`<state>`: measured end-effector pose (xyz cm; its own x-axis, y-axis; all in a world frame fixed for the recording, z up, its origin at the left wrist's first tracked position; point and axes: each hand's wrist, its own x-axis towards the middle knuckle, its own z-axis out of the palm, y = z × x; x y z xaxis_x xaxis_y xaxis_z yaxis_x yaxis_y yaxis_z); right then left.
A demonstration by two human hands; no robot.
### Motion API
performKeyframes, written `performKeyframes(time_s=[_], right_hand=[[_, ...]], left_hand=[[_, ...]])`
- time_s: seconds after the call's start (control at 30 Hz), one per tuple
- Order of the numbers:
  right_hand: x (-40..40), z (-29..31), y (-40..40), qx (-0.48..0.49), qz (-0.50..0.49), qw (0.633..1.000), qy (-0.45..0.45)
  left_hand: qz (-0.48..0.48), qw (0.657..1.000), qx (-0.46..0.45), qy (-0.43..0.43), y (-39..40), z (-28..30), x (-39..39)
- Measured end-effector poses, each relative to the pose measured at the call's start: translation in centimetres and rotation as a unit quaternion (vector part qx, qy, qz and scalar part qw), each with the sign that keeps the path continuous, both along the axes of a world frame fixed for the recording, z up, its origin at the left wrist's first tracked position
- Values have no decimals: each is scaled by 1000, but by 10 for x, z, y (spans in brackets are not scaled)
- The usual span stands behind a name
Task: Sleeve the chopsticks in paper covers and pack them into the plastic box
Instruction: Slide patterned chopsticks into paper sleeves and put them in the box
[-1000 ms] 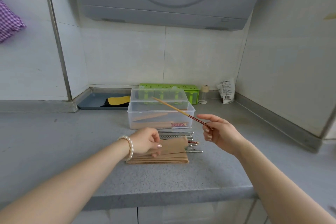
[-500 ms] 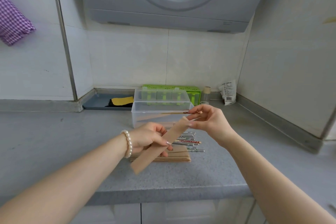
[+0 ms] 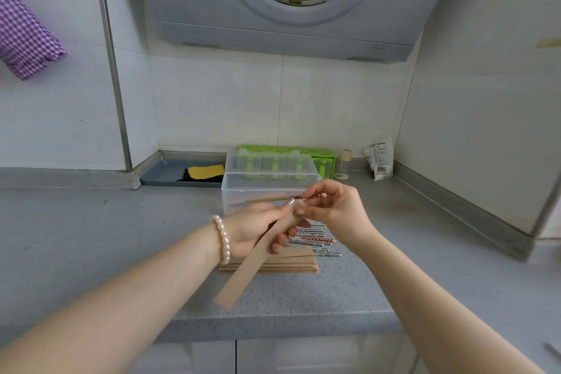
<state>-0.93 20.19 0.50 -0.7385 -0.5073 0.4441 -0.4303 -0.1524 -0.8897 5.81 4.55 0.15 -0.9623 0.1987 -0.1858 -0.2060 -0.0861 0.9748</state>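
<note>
Two sleeved chopsticks are lying in the box (image 3: pixel 243 196), blurred through its wall. We are pinching a chopstick (image 3: pixel 314 195) in our right hand (image 3: pixel 337 209), gripping a sleeve (image 3: pixel 258 255) in our left hand (image 3: pixel 255 229); its mouth is hidden by fingers.

The plastic box (image 3: pixel 243 194) stands far on the counter (image 3: pixel 91 237), with the loose chopsticks (image 3: pixel 312 240) near it. The stacked paper covers (image 3: pixel 288 263) lie nearer still. A tray (image 3: pixel 164 176) sits left of the box.

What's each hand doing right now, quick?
Left hand: fingers hold a paper cover.
Right hand: fingers pinch a chopstick at the cover's top end.
</note>
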Motion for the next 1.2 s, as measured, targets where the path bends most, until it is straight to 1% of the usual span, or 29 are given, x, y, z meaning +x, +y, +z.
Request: performKeyframes(time_s=[0.07, 0.13, 0.2, 0.27, 0.33, 0.37, 0.47, 0.6, 0.8, 1.1, 1.2], right_hand=[[-2, 1, 4, -25, -8, 1000, -6], [-7, 6, 9, -84, -19, 996, -26], [-14, 15, 18, -154, -39, 985, -62], [-25, 21, 28, -215, -60, 969, -110], [-35, 24, 37, -264, -73, 949, -157], [-39, 23, 40, -281, -78, 941, -175], [-46, 17, 48, -302, -87, 927, -206], [-48, 9, 53, -300, -109, 928, -191], [-46, 11, 57, -283, -142, 940, -124], [-41, 8, 51, -266, -141, 949, -90], [-41, 8, 49, -263, -139, 951, -85]], left_hand=[[29, 999, -34, 25, -3, -3, 1], [76, 989, -108, 67, -5, -4, 3], [122, 958, -228, 127, -7, -4, 5], [150, 914, -335, 173, -9, -6, 6], [177, 875, -408, 193, -11, -8, 8], [188, 861, -426, 203, -11, -9, 9], [209, 838, -451, 226, -11, -12, 10], [226, 814, -479, 237, -10, -16, 9], [238, 815, -466, 247, -10, -17, 7], [245, 821, -454, 246, -13, -20, 4], [249, 836, -431, 231, -15, -21, 2]])
